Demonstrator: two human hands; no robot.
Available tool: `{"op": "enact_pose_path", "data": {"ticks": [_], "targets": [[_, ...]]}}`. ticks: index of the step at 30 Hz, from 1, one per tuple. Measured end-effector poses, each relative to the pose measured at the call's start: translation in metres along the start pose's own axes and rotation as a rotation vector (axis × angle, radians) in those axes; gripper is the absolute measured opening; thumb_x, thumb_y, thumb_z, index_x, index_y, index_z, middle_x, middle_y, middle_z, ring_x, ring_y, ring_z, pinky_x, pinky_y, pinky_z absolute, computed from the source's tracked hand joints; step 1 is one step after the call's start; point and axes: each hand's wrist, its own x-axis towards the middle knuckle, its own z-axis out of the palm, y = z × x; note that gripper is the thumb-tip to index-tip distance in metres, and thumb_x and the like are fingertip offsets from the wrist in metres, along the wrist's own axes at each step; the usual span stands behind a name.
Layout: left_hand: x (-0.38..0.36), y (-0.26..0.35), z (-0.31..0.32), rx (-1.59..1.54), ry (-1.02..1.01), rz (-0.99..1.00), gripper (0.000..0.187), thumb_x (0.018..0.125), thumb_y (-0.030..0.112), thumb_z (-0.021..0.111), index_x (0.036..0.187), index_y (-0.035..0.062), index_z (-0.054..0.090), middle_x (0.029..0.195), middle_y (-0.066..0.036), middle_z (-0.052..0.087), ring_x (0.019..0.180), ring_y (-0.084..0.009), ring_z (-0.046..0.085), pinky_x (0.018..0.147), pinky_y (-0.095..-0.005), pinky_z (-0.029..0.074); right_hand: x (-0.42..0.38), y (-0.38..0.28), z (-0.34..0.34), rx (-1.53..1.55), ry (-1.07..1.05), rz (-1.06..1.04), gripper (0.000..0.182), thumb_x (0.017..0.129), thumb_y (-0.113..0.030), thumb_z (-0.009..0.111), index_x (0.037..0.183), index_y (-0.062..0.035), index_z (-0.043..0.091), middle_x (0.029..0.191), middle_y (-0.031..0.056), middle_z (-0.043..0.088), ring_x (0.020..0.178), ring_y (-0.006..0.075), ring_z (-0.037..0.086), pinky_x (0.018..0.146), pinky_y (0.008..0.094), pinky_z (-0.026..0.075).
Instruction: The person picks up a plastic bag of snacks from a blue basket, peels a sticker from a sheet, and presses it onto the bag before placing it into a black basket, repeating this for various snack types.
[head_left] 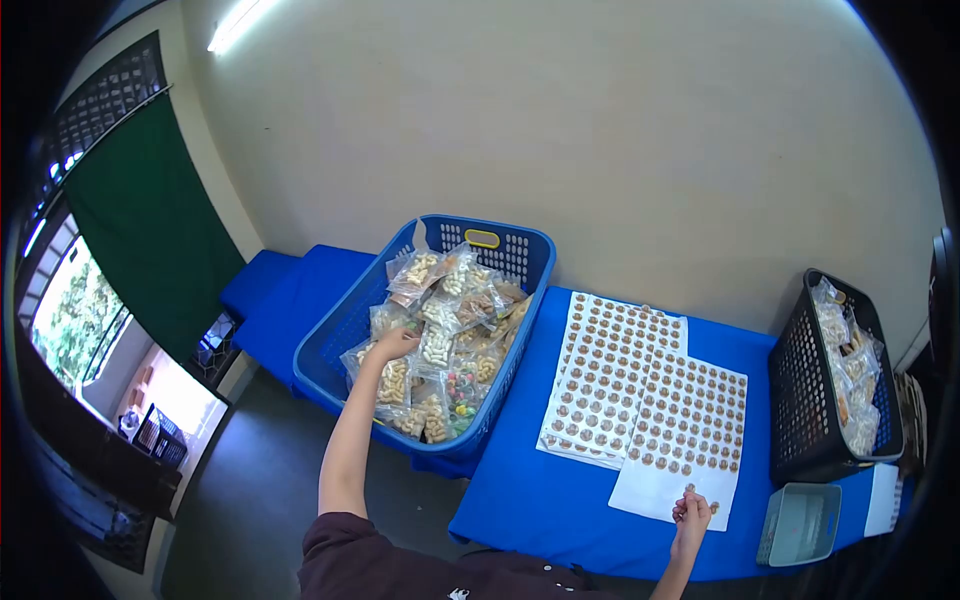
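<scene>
My left hand reaches into a blue basket and touches the clear packets of pale and coloured pieces heaped there; its fingers are bent, and what they grip is too small to make out. Over the lower edge of a sticker sheet, my right hand is closed in a pinch on a small round brown sticker. Rows of the same round stickers cover this sheet and the overlapping sheets to its left.
A blue cloth covers the table. At the right stand a black basket holding more packets and a small grey-green tray. A wall rises behind; a green curtain hangs at the left.
</scene>
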Motion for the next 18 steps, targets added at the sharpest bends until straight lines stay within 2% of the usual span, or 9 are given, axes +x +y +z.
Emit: {"op": "enact_pose_path", "data": {"ticks": [1, 2, 5, 8, 11, 14, 18], "targets": [[0.017, -0.006, 0.013, 0.005, -0.050, 0.028, 0.043, 0.076, 0.037, 0.058, 0.101, 0.0017, 0.059, 0.102, -0.016, 0.059, 0.094, -0.0277, 0.057, 0.079, -0.0365, 0.045, -0.004, 0.003, -0.003, -0.014, 0.008, 0.002, 0.010, 0.085, -0.015, 0.051, 0.084, -0.0053, 0.054, 0.065, 0.0007, 0.052, 0.056, 0.0070, 0.048, 0.053, 0.0183, 0.039], [0.059, -0.039, 0.036, 0.062, -0.120, 0.074, 0.043, 0.074, 0.035, 0.059, 0.101, 0.0017, 0.059, 0.103, -0.018, 0.058, 0.093, -0.0287, 0.057, 0.079, -0.0355, 0.045, -0.010, 0.007, -0.005, -0.018, 0.009, 0.002, 0.010, 0.085, -0.014, 0.051, 0.085, -0.0049, 0.055, 0.066, 0.0014, 0.053, 0.056, 0.0069, 0.049, 0.053, 0.0183, 0.039], [0.116, -0.060, 0.101, 0.574, -0.207, -0.041, 0.043, 0.072, 0.034, 0.060, 0.100, 0.0020, 0.060, 0.102, -0.018, 0.059, 0.093, -0.0293, 0.058, 0.078, -0.0350, 0.046, -0.027, 0.013, -0.007, -0.078, 0.042, 0.036, 0.010, 0.084, -0.014, 0.052, 0.086, -0.0042, 0.055, 0.067, 0.0018, 0.055, 0.057, 0.0068, 0.049, 0.053, 0.0183, 0.039], [0.033, 0.015, 0.087, 0.460, -0.185, -0.020, 0.044, 0.072, 0.033, 0.059, 0.105, 0.0039, 0.057, 0.105, -0.014, 0.059, 0.095, -0.0285, 0.057, 0.078, -0.0365, 0.046, -0.040, 0.012, -0.005, -0.085, 0.074, 0.035, 0.010, 0.084, -0.012, 0.052, 0.087, -0.0035, 0.055, 0.068, 0.0027, 0.056, 0.056, 0.0073, 0.050, 0.051, 0.0183, 0.040], [0.018, 0.030, 0.098, 0.538, -0.622, -0.040, 0.048, 0.077, 0.033, 0.055, 0.114, 0.0030, 0.051, 0.107, -0.014, 0.058, 0.095, -0.0266, 0.058, 0.079, -0.0379, 0.046, -0.047, 0.010, -0.002, -0.142, 0.073, 0.019, 0.009, 0.084, -0.010, 0.052, 0.087, -0.0029, 0.055, 0.068, 0.0035, 0.056, 0.056, 0.0076, 0.050, 0.051, 0.0185, 0.040], [0.033, 0.017, 0.134, 0.512, -0.798, -0.295, 0.053, 0.081, 0.035, 0.051, 0.123, 0.0040, 0.043, 0.110, -0.018, 0.055, 0.093, -0.0244, 0.058, 0.079, -0.0385, 0.046, -0.049, 0.003, 0.005, -0.209, 0.016, -0.002, 0.009, 0.084, -0.009, 0.051, 0.088, -0.0019, 0.055, 0.070, 0.0044, 0.057, 0.058, 0.0081, 0.051, 0.053, 0.0194, 0.041], [0.023, 0.037, 0.132, 0.324, -0.891, -0.383, 0.054, 0.083, 0.038, 0.048, 0.125, 0.0061, 0.040, 0.109, -0.018, 0.055, 0.092, -0.0239, 0.058, 0.078, -0.0389, 0.047, -0.049, -0.020, 0.030, -0.101, -0.072, 0.063, 0.010, 0.084, -0.011, 0.051, 0.088, -0.0020, 0.054, 0.073, 0.0051, 0.056, 0.061, 0.0093, 0.052, 0.057, 0.0217, 0.042]]}}
